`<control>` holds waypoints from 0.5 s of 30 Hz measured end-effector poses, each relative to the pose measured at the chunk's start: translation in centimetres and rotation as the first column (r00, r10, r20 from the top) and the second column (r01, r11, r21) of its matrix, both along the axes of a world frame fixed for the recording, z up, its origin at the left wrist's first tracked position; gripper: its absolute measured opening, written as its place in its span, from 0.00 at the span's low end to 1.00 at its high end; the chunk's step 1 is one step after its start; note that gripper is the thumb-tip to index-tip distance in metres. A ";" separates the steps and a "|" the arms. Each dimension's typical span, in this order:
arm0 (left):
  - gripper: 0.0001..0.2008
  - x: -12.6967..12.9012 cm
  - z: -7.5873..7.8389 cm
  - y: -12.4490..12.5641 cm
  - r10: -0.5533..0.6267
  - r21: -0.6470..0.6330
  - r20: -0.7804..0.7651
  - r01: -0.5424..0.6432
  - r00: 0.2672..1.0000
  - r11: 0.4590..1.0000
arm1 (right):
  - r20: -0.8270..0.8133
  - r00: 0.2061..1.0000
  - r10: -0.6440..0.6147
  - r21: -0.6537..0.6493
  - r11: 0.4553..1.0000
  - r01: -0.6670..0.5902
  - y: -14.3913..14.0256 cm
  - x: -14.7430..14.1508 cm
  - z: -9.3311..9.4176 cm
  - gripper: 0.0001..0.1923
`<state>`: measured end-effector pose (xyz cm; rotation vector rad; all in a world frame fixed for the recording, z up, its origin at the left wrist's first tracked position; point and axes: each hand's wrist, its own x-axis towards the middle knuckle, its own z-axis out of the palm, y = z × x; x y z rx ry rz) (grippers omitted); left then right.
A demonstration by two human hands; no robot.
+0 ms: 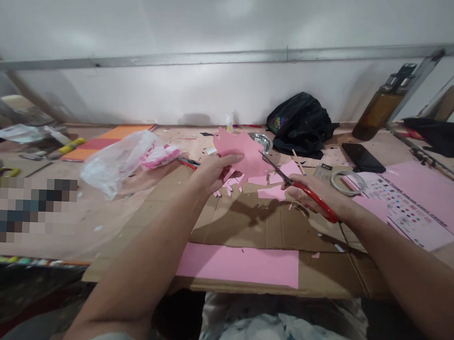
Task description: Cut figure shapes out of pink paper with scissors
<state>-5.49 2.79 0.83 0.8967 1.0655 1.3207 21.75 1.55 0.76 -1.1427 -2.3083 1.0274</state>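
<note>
My left hand (221,171) grips a piece of pink paper (243,145) with an irregular cut edge, thumb on top, raised above the cardboard. Red-handled scissors (318,198) are in my right hand (305,192), their blades pointing up and left towards the paper's right edge. Whether the blades touch the paper I cannot tell. Below the hands, pink paper scraps (271,192) and several small pink strips lie on the cardboard sheet (247,221). A long pink paper strip (241,265) rests along the cardboard's near edge.
Left stand a clear plastic bag (116,160) and an orange folder (111,137). Behind the paper are a metal bowl (264,142) and a small white bottle (229,121). To the right are a black bag (302,123), phone (363,157), tape roll (347,183), brown bottle (378,114) and printed pink sheets (425,198).
</note>
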 end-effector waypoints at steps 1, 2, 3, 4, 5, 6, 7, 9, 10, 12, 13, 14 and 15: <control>0.10 0.0 0.0 0.0 0.005 -0.004 0.001 -0.005 1.000 1.000 | 0.014 1.000 -0.002 0.000 1.000 0.002 0.0 0.0 0.1 0.25; 0.09 0.1 0.1 0.0 0.010 -0.006 0.002 -0.010 1.000 1.000 | 0.025 1.000 -0.007 0.000 1.000 0.007 0.0 -0.1 0.2 0.24; 0.09 0.1 0.1 -0.1 0.011 -0.009 0.003 -0.011 1.000 1.000 | 0.033 0.999 -0.013 -0.005 1.000 0.013 -0.1 -0.1 0.2 0.24; 0.09 0.1 0.1 -0.1 0.012 -0.008 0.002 -0.012 1.000 1.000 | 0.036 0.999 -0.019 -0.012 1.000 0.020 -0.1 -0.1 0.3 0.24; 0.09 0.1 0.2 -0.1 0.012 -0.008 0.000 -0.012 1.000 1.000 | 0.034 0.999 -0.024 -0.017 1.000 0.024 -0.1 -0.1 0.4 0.24; 0.09 0.1 0.2 -0.1 0.010 -0.007 -0.003 -0.010 1.000 1.000 | 0.034 0.999 -0.024 -0.022 0.999 0.025 -0.1 -0.1 0.4 0.24; 0.08 0.1 0.2 -0.1 0.007 -0.006 -0.006 -0.007 1.000 1.000 | 0.035 0.999 -0.024 -0.027 0.999 0.025 -0.2 -0.1 0.4 0.24; 0.08 0.1 0.3 -0.2 0.005 -0.008 -0.009 -0.005 1.000 1.000 | 0.042 0.999 -0.021 -0.034 0.999 0.022 -0.2 -0.1 0.5 0.24; 0.08 0.1 0.4 -0.2 0.005 -0.011 -0.008 -0.005 1.000 1.000 | 0.048 0.999 -0.017 -0.039 0.999 0.019 -0.2 -0.1 0.5 0.24; 0.07 0.1 0.5 -0.2 -0.002 -0.020 -0.008 0.002 1.000 1.000 | 0.060 0.998 -0.014 -0.051 0.999 0.017 -0.3 -0.1 0.6 0.25; 0.07 0.1 0.5 -0.2 -0.007 -0.023 -0.010 0.007 1.000 1.000 | 0.063 0.998 -0.011 -0.048 0.999 0.014 -0.3 -0.1 0.7 0.25; 0.07 0.0 0.6 -0.2 -0.010 -0.026 -0.013 0.010 1.000 1.000 | 0.070 0.998 -0.005 -0.041 0.999 0.007 -0.3 -0.1 0.7 0.25; 0.07 0.0 0.6 -0.2 -0.013 -0.027 -0.018 0.013 1.000 1.000 | 0.075 0.997 0.000 -0.028 1.000 0.002 -0.3 -0.1 0.8 0.25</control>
